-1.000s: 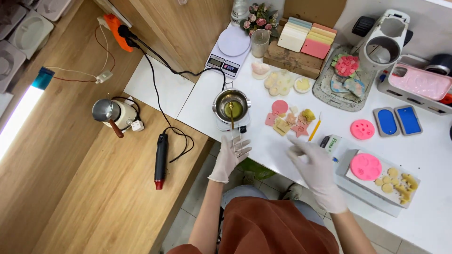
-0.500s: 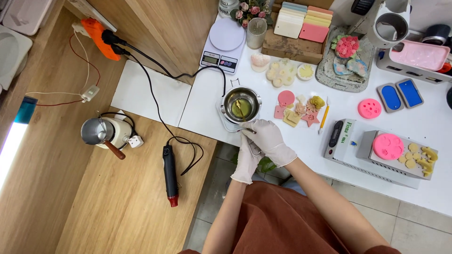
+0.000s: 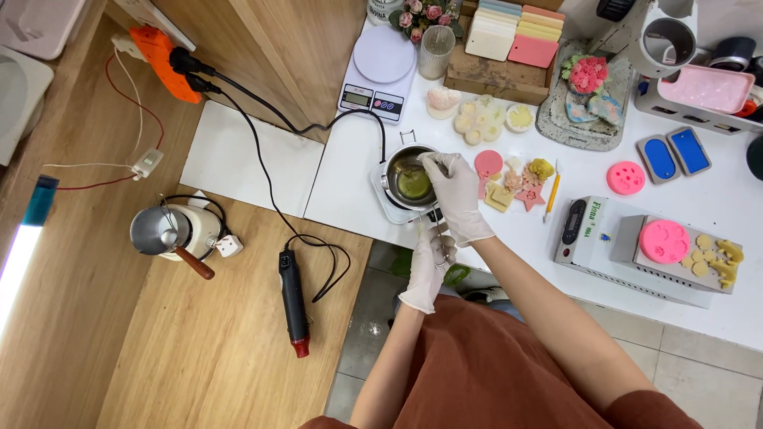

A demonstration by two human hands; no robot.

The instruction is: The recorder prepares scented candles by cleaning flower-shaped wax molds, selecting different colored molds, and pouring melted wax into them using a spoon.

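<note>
A small steel pot (image 3: 395, 163) of yellow-green liquid sits on a white hot plate (image 3: 381, 204) at the white table's near edge. My right hand (image 3: 459, 200), in a white glove, reaches over the pot's right rim with its fingertips pinched above the liquid; whether they hold anything is too small to tell. My gloved left hand (image 3: 427, 270) is just below the pot, closed around its thin metal handle (image 3: 436, 232).
A digital scale (image 3: 380, 67) and glass stand behind the pot, small moulded shapes (image 3: 513, 181) and a yellow stick (image 3: 551, 191) to its right. Farther right are pink and blue moulds and a grey box (image 3: 628, 250). A heat gun (image 3: 292, 302) and kettle (image 3: 171, 230) lie on the wooden surface at left.
My right hand has moved up from beside the left hand to the pot's rim. My left hand has stayed below the pot. The view has shifted slightly.
</note>
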